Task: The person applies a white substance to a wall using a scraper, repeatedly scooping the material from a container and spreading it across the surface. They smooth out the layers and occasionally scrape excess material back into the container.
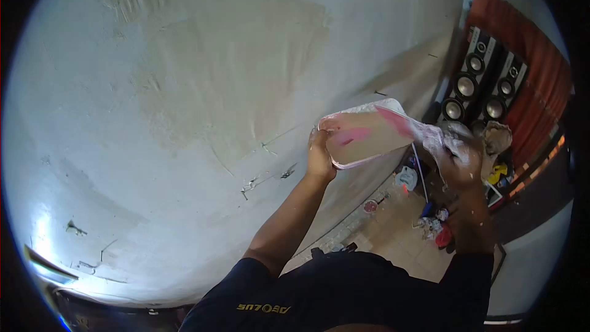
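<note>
My left hand (pixel 321 157) grips the left end of a shallow rectangular tray (pixel 369 150), thumb over its rim. The tray is beige inside, with pink smears and a white-crusted edge. My right hand (pixel 460 158), coated in white paste, is closed on a putty knife (pixel 396 123) at the tray's right end. The knife's blade is streaked pink and white and lies over the tray; its handle is mostly hidden by paste and fingers. Both hands are in front of a patchy wall (pixel 246 74).
Nails and wire ends (pixel 246 192) stick out of the wall. Tall speakers (pixel 467 86) stand by a red curtain (pixel 522 37) at right. A white plastic bag (pixel 405 178), a red item (pixel 443 237) and other clutter lie on the tiled floor (pixel 384 233).
</note>
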Action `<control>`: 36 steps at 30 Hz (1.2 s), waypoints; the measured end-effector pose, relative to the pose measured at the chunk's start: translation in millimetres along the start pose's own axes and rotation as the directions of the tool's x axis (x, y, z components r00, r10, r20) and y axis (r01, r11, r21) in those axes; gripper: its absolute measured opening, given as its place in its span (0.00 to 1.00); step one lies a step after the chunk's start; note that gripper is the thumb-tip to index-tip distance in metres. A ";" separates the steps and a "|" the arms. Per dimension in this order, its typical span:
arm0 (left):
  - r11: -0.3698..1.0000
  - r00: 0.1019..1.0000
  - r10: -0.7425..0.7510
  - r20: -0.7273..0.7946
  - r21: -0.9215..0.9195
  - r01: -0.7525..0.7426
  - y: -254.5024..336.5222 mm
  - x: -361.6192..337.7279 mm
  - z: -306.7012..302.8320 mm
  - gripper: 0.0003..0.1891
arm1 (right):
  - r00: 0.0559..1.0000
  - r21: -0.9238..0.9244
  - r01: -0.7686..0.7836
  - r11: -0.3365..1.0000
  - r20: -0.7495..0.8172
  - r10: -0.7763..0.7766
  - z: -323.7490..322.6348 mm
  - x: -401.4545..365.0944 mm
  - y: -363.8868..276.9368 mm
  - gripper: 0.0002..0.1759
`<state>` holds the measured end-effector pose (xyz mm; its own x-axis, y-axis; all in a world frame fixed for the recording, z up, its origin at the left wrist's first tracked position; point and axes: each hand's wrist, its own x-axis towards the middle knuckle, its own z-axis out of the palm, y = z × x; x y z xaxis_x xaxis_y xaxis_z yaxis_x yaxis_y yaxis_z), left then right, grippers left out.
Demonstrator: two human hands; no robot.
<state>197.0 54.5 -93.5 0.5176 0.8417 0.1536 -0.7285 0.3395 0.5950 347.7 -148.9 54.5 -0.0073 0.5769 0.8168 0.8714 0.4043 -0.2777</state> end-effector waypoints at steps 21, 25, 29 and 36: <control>0.982 0.972 -0.190 0.141 0.048 0.185 -51.2 39.7 17.1 0.16 | 0.875 -0.319 -0.069 0.945 0.435 0.211 10.3 5.1 77.8 0.15; 0.979 0.981 -0.179 0.076 0.117 0.169 -46.9 44.9 21.3 0.15 | 0.771 -0.372 -0.017 0.928 0.587 0.249 21.9 7.2 88.3 0.13; 0.982 0.983 -0.155 0.095 0.124 0.143 -45.4 49.5 26.4 0.15 | 0.852 -0.351 0.064 0.934 0.506 0.132 15.8 13.8 100.7 0.10; 0.945 0.979 -0.150 0.137 0.309 0.102 -46.4 62.8 9.9 0.23 | 0.805 -0.238 0.108 0.965 0.590 0.056 37.4 15.5 115.1 0.09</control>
<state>267.8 87.4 -103.7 0.6778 0.7156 0.1687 -0.4971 0.2770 0.8223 429.5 -66.9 16.3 -0.2469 0.9060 0.3438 0.9572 0.2834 -0.0595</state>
